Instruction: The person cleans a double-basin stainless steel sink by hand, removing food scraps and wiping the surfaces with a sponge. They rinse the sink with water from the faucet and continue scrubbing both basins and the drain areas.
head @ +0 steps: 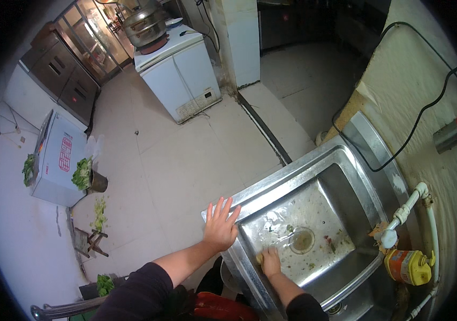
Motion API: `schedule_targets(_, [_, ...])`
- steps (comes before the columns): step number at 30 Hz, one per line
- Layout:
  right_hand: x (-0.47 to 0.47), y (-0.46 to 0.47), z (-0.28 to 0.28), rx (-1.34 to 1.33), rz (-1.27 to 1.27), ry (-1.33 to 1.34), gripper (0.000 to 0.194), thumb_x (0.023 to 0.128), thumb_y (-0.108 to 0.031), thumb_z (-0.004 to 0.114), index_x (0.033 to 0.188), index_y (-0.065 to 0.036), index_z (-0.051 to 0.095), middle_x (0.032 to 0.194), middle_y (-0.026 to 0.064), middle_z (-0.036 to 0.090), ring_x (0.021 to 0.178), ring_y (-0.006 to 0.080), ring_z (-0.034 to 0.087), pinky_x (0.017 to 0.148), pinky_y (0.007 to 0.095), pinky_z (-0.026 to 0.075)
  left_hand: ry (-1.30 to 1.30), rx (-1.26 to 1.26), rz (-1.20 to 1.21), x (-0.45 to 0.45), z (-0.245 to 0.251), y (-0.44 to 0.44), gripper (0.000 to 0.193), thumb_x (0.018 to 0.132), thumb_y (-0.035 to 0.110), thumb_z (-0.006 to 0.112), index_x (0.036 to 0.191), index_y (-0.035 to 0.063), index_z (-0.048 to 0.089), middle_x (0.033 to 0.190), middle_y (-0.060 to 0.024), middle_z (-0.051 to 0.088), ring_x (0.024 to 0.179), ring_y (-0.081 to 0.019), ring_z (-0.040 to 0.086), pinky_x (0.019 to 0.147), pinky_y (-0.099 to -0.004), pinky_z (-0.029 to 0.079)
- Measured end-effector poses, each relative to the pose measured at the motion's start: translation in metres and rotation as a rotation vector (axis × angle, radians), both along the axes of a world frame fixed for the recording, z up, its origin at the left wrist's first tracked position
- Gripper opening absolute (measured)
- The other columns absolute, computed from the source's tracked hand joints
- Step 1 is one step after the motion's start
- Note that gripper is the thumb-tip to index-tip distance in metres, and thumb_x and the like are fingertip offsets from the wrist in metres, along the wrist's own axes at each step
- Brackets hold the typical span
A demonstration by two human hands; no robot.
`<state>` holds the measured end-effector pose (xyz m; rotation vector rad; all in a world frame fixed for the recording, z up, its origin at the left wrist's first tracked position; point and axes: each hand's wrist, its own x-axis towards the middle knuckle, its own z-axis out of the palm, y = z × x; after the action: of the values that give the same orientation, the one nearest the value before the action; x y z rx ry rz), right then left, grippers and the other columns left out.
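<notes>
My left hand (221, 229) rests with spread fingers on the left rim of a stainless steel sink (284, 184), holding nothing. Inside the basin, near its left wall, my right hand (270, 261) is down on the wet bottom. A bit of something yellowish shows beside its fingers, probably a sponge or cloth, mostly hidden under the hand. Right of this hand lies the round drain (302, 240), with shallow water and scattered green and reddish food scraps (330, 243) around it.
White pipes with a valve (389, 238) and a yellow plastic bottle (408, 267) stand at the sink's right. A black cable (417, 124) hangs over the back corner. Beyond the sink are a white chest freezer (180, 76), a bucket of leafy greens (99, 181) and a small wooden stool (91, 242).
</notes>
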<state>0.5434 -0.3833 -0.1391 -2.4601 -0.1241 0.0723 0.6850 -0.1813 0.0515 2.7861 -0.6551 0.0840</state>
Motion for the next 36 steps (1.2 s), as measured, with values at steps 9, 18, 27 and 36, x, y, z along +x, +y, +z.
schedule_targets(9, [0.176, -0.126, -0.010, -0.529, -0.401, 0.192, 0.026, 0.089, -0.024, 0.053, 0.086, -0.002, 0.065, 0.101, 0.0178, 0.063, 0.097, 0.0341, 0.059, 0.082, 0.0443, 0.049, 0.059, 0.017, 0.027, 0.002, 0.000, -0.002, 0.059, 0.074, 0.013, 0.058, 0.133, 0.0101, 0.049, 0.144, -0.0186, 0.035, 0.137, -0.0379, 0.027, 0.108, -0.0608, 0.021])
schedule_targets(18, [0.001, -0.225, 0.008, -0.625, -0.462, 1.015, 0.027, 0.095, -0.020, 0.047, 0.116, -0.008, 0.060, 0.119, 0.0159, 0.063, 0.102, 0.0324, 0.064, 0.085, 0.0447, 0.052, 0.019, -0.056, 0.029, 0.003, -0.002, 0.001, 0.057, 0.072, 0.011, 0.060, 0.129, 0.0099, 0.053, 0.143, -0.0183, 0.037, 0.135, -0.0378, 0.031, 0.107, -0.0614, 0.022])
schedule_targets(27, [0.013, -0.058, 0.039, -0.048, -0.387, 0.351, 0.020, 0.085, -0.016, 0.057, 0.100, -0.002, 0.060, 0.097, 0.0245, 0.064, 0.093, 0.0405, 0.061, 0.080, 0.0444, 0.049, 0.054, -0.051, 0.040, 0.000, 0.003, 0.001, 0.057, 0.075, 0.014, 0.058, 0.132, 0.0093, 0.052, 0.144, -0.0184, 0.037, 0.137, -0.0373, 0.028, 0.110, -0.0589, 0.018])
schedule_targets(36, [0.045, -0.126, 0.203, 0.516, -0.541, -0.118, 0.013, 0.086, -0.005, 0.056, 0.097, 0.001, 0.057, 0.089, 0.0177, 0.063, 0.081, 0.0279, 0.063, 0.077, 0.0372, 0.050, 0.017, -0.024, 0.041, -0.002, 0.002, 0.002, 0.057, 0.076, 0.016, 0.058, 0.133, 0.0107, 0.051, 0.146, -0.0163, 0.034, 0.139, -0.0352, 0.026, 0.112, -0.0561, 0.017])
